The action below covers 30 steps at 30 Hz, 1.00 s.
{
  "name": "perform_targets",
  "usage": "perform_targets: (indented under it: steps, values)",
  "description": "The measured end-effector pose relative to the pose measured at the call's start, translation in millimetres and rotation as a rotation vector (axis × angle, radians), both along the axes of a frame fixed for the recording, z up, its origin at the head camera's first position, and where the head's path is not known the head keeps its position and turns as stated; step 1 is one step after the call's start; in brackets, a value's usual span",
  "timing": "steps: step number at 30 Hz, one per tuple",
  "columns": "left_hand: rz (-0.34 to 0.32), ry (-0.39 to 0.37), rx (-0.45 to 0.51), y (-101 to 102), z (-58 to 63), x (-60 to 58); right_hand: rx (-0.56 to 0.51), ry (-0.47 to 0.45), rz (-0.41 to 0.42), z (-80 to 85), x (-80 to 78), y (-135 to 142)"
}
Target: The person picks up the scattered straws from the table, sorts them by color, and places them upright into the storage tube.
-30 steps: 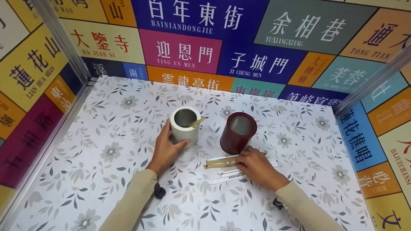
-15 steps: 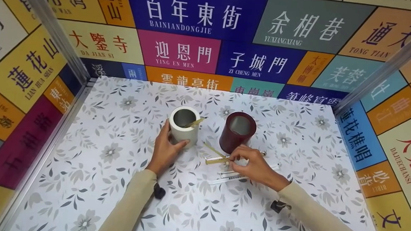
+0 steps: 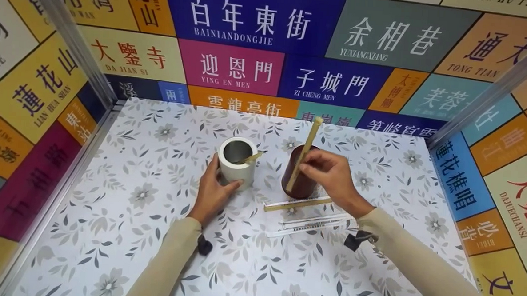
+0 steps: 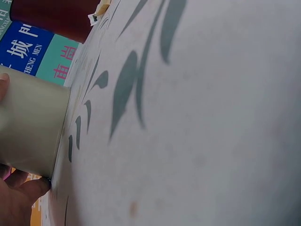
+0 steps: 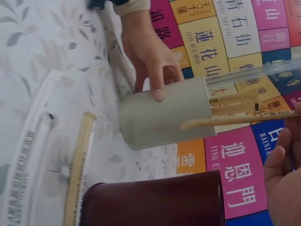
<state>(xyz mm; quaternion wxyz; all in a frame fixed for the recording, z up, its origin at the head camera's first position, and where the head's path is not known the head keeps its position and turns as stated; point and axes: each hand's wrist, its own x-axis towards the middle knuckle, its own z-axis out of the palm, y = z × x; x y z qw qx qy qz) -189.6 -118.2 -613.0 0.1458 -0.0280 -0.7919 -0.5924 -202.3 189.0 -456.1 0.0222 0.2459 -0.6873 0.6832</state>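
Note:
My left hand (image 3: 215,192) grips a cream cylindrical cup (image 3: 237,175) from its left side, thumb across the front. Inside that cup leans a tan stick (image 3: 252,157), its end past the rim. My right hand (image 3: 333,173) pinches a second tan stick (image 3: 311,139), held steeply in front of a dark red cup (image 3: 305,190) in the head view. Small print shows along the held stick (image 5: 263,116) in the right wrist view, where its lower end overlaps the cream cup. In the left wrist view, fingers (image 4: 33,188) lie around the cream cup near its base.
Another tan stick (image 3: 296,205) lies in front of the red cup. Closer to me are thin white strips (image 3: 318,226) with printing. The floral tabletop (image 3: 139,249) ends at upright panels with large lettering (image 3: 231,71) behind and at both sides.
My right hand has picked a tan stick up from the table, raised it and turned it steeply in front of the red cup. The left hand and cream cup stay in place.

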Motion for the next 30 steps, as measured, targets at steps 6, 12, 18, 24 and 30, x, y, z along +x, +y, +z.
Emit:
perform_targets:
  steps: [6, 12, 18, 24, 30]
  values:
    - [-0.014, -0.013, -0.032, -1, 0.0, -1.3, -0.044, 0.013, -0.058, 27.2, -16.4, -13]
    - [-0.021, -0.016, -0.034, -1, 0.3, -2.1, 0.009, 0.113, -0.163, 34.8, -32.8, -28]
    - [-0.013, -0.001, -0.032, -1, -0.1, -2.7, 0.013, 0.145, -0.211, 33.2, -41.9, -50]
    - [-0.003, -0.006, -0.026, -3, 0.0, -1.3, 0.038, 0.131, -0.130, 25.2, -40.8, -74]
    - [0.005, -0.016, -0.037, -3, -0.1, -1.5, 0.184, 0.156, -0.041, 12.4, -35.0, -88]
